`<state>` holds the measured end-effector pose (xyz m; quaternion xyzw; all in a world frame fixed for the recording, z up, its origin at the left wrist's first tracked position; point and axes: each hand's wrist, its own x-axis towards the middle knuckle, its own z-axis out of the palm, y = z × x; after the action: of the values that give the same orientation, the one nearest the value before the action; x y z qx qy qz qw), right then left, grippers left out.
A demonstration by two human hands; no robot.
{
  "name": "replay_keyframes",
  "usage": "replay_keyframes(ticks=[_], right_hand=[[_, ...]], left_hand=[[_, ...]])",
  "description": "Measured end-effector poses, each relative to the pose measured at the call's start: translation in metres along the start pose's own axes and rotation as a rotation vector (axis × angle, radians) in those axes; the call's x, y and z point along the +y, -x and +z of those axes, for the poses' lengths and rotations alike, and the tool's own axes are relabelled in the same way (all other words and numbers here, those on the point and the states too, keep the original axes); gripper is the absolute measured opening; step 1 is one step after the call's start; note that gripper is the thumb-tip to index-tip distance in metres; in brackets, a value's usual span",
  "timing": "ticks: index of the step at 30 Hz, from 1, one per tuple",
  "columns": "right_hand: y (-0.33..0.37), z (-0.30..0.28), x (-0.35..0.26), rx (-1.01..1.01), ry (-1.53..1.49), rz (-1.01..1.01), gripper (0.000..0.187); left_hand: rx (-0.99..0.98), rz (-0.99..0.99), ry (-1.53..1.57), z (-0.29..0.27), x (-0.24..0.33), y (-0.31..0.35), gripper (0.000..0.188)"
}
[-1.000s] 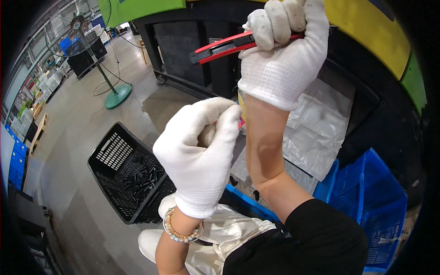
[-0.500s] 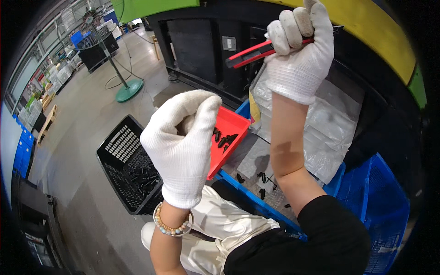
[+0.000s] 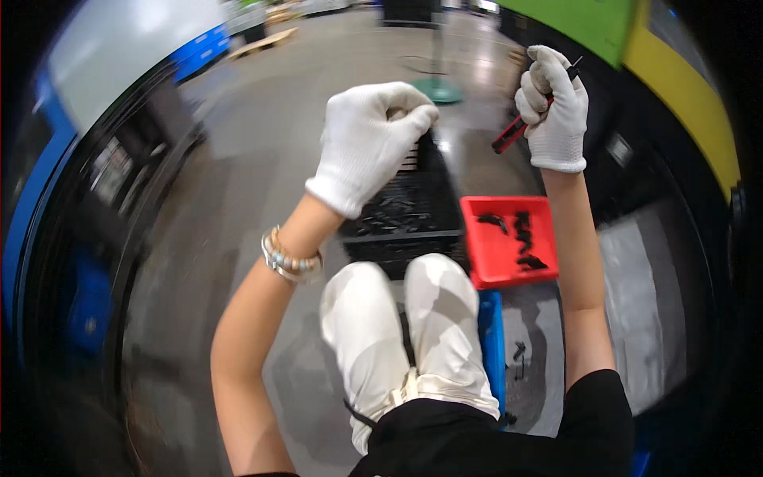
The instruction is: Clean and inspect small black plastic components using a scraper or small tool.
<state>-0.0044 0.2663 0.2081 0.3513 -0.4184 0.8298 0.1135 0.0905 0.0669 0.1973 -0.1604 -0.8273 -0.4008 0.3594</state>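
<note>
My left hand (image 3: 371, 143), in a white knit glove, is raised above the black crate (image 3: 397, 248). Its thumb and fingertips are pressed together; anything between them is hidden. Higher at the right, my gloved right hand (image 3: 556, 111) is closed round a slim red and black utility knife (image 3: 509, 135), whose thin tip sticks out past the thumb. Small black parts fill the bottom of the crate. More black parts (image 3: 522, 230) lie in a red tray (image 3: 494, 274), below my right hand and right of the crate.
A blue crate (image 3: 493, 350) with clear plastic and a few black pieces stands beside my right leg. Ahead is a fan's green base (image 3: 437, 91). Black machinery with a green panel (image 3: 572, 24) and a yellow panel (image 3: 683, 95) bounds the right side. Dark equipment lines the left.
My view has swung left, bringing the crate and red tray ahead of my knees. Both hands stay raised and closed, the right one still round the knife.
</note>
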Motion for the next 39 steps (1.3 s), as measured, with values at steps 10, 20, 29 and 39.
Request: replay_keyframes(ticks=[10,20,29,39], right_hand=[[0.026,0.173,0.18,-0.435,-0.28,0.667,0.032],[0.078,0.118,0.269,-0.44,-0.62,1.149,0.043],[0.135,-0.049,0.34,0.282,-0.662,1.176,0.038],[0.147,-0.061,0.343,0.238,-0.49,1.183,0.041]], left_hand=[[0.106,-0.39,-0.698,-0.25,-0.023,0.1,0.018],[0.043,-0.53,-1.219,-0.363,0.035,0.142,0.019],[-0.145,-0.818,-1.816,-0.382,0.098,0.104,0.022],[-0.439,-1.151,-2.511,-0.402,0.159,0.033,0.022]])
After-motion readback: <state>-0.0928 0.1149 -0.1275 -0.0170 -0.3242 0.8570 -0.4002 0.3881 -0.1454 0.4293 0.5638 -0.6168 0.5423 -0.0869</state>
